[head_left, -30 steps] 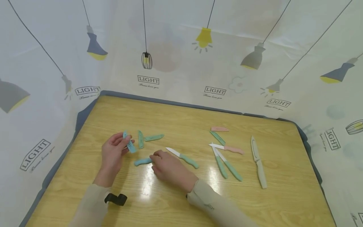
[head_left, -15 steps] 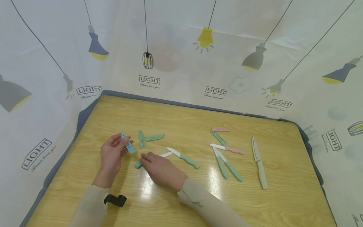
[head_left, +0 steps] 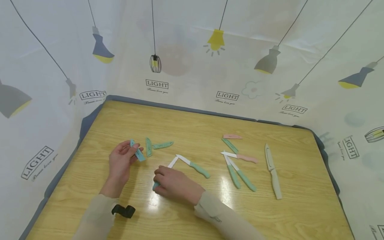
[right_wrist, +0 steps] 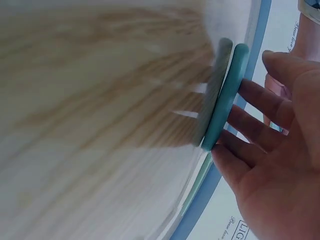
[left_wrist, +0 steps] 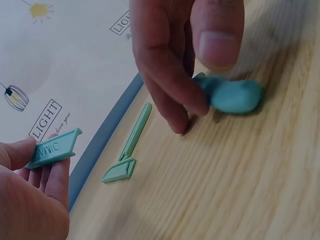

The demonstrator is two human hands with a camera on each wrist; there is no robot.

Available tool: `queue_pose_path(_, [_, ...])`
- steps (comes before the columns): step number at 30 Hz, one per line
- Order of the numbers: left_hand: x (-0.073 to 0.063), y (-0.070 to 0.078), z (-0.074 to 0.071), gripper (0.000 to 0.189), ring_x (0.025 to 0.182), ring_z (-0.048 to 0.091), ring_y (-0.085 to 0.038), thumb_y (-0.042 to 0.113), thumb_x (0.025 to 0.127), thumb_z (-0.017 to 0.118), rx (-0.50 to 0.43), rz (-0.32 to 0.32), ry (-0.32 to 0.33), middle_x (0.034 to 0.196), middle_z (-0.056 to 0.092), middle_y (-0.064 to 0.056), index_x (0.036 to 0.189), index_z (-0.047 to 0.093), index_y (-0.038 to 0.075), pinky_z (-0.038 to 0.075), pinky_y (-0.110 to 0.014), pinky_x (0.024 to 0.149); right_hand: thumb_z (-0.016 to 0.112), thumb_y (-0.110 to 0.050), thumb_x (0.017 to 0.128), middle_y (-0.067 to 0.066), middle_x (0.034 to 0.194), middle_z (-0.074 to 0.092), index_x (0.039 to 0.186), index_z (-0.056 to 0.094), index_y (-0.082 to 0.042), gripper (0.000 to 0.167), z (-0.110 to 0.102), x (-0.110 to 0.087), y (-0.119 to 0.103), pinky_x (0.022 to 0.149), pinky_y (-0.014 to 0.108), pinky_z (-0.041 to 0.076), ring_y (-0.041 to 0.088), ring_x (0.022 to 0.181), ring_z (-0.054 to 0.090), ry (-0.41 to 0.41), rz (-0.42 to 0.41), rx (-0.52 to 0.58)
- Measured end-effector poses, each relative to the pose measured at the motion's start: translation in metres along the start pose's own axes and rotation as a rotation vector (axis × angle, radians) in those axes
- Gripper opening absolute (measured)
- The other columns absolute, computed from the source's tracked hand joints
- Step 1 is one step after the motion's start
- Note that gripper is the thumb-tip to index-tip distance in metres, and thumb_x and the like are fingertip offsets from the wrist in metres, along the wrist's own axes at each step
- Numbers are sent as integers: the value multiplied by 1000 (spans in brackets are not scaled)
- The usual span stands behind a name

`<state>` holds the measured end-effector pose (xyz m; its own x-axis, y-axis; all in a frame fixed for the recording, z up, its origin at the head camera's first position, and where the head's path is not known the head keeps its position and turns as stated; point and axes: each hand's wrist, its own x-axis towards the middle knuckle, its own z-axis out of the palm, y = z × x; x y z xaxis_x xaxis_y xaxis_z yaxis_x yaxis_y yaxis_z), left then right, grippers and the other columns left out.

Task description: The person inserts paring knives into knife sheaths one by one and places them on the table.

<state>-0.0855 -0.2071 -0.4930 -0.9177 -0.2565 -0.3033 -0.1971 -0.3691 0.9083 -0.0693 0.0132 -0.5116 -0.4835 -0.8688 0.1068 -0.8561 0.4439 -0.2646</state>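
My left hand [head_left: 117, 168] pinches a light blue knife sheath [head_left: 138, 153] between thumb and fingers, raised at the left; raised lettering shows on it in the left wrist view. Below my right hand [head_left: 178, 184] lies a blue-handled paring knife [head_left: 172, 162], its white blade pointing away. Fingertips touch one side of the blue handle [right_wrist: 228, 97], while the thumb stands apart from it in the right wrist view. Most of that handle is hidden by the hand in the head view. A green-handled knife [head_left: 199, 169] lies just right, its tip close to the blue knife's tip.
Two green sheaths [head_left: 163, 145] lie beyond the hands. On the right are a pink sheath [head_left: 232, 136], another green sheath [head_left: 230, 146], a pink knife [head_left: 247, 158] and two green knives [head_left: 246, 180] with crossing blades. Farther right lies a cream knife [head_left: 276, 185].
The blue knife has turned on the table, its handle swinging toward me and its blade pointing farther away. My right hand has shifted along with it; the left hand keeps holding the sheath.
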Motion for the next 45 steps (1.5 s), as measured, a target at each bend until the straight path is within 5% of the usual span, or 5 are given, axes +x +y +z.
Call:
queue_pose_path(16, [3, -4, 22, 43, 92, 75, -14, 11, 102, 67, -25, -38, -31, 110, 72, -9, 136, 48, -5, 63, -26, 87, 62, -32, 106, 4, 130, 63, 109, 72, -12, 23, -8, -39, 8, 114, 23, 44, 16, 126, 59, 1, 15, 39])
queue_pose_path(22, [3, -4, 23, 45, 96, 75, -16, 12, 101, 68, -36, -42, -41, 111, 72, -9, 137, 47, -5, 62, -27, 89, 58, -53, 104, 14, 132, 61, 135, 59, 2, 63, -7, -42, -5, 109, 35, 51, 27, 124, 59, 66, 280, -181])
queue_pose_path(30, [3, -7, 27, 43, 96, 75, -17, 11, 101, 68, -59, -44, -46, 112, 73, -10, 136, 48, -5, 62, -27, 89, 47, -80, 93, 14, 115, 61, 129, 58, 6, 95, -1, -32, -18, 94, 32, 51, 25, 105, 57, -52, 525, -360])
queue_pose_path(36, [3, -10, 30, 44, 93, 75, -15, 11, 101, 67, -69, -49, -51, 113, 72, -10, 137, 47, -5, 62, -27, 88, 55, -74, 94, 8, 96, 59, 107, 66, 0, 76, 3, -26, -17, 71, 23, 52, 19, 87, 54, -105, 530, -406])
queue_pose_path(45, [2, -10, 35, 41, 96, 75, -16, 10, 103, 65, -41, -19, -59, 117, 68, -13, 137, 48, -5, 61, -28, 92, 72, -22, 98, 6, 80, 54, 92, 65, -2, 22, -6, -30, -12, 45, 19, 46, 13, 63, 52, -67, 537, -301])
